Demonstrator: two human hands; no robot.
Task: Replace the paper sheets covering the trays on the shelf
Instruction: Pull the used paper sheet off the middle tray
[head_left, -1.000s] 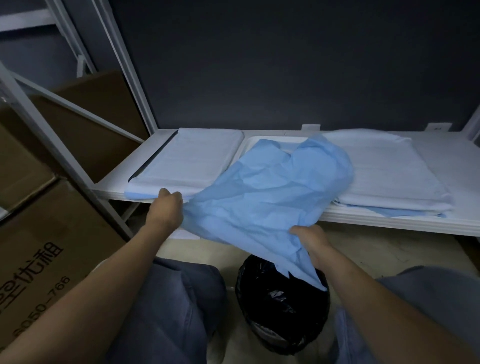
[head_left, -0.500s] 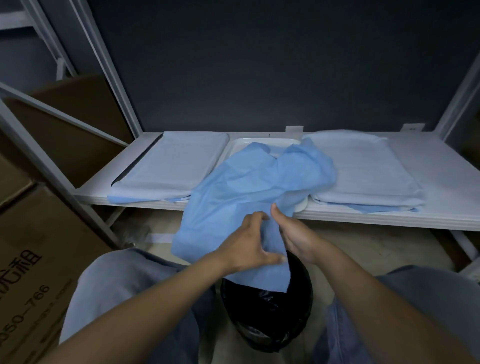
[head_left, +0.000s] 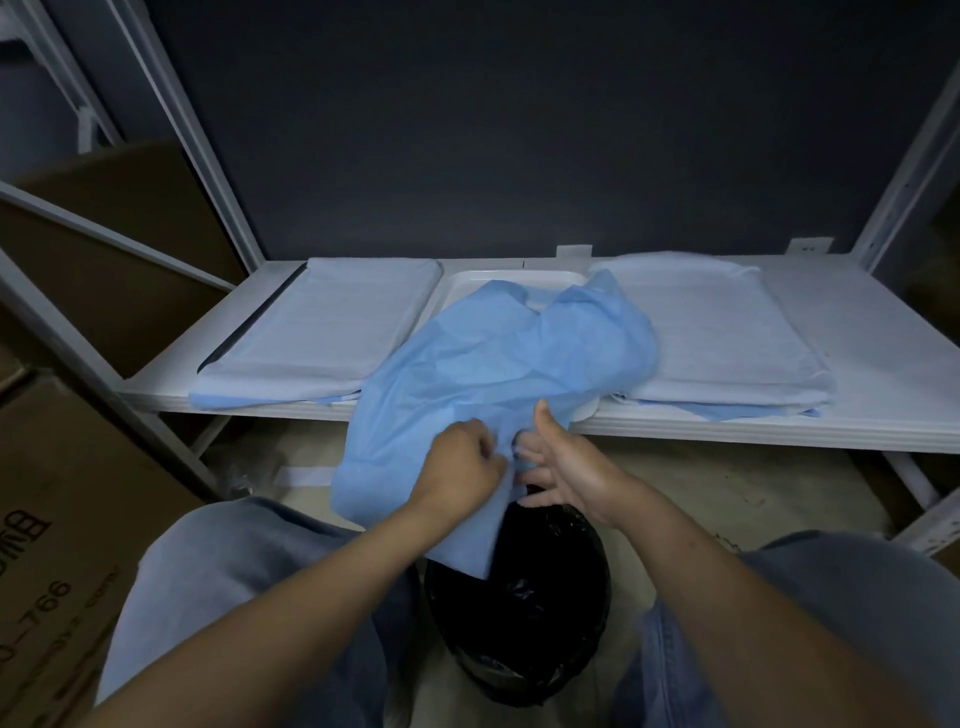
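Centrally, the left hand (head_left: 460, 465) gripped the crumpled blue paper sheet (head_left: 493, 364) with curled fingers. The right hand (head_left: 569, 467) lay loosely open beside it, thumb raised, fingertips touching the sheet. The sheet draped from the white middle tray (head_left: 498, 275) over the shelf (head_left: 883, 374) edge, hanging above a black-lined bin (head_left: 519, 634). The left covered tray (head_left: 322, 322) and right covered tray (head_left: 717, 332) flanked it.

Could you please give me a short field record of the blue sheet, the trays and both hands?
Blue sheet: crumpled, half off the middle tray, hanging over the shelf edge
Middle tray: white, far rim bare
Left sheet: pale, flat, covering its tray
Right sheet: pale, flat, covering its tray
Left hand: grip on the blue sheet
Right hand: fingers extended against the sheet, thumb up
Bin bag: black, below the hands
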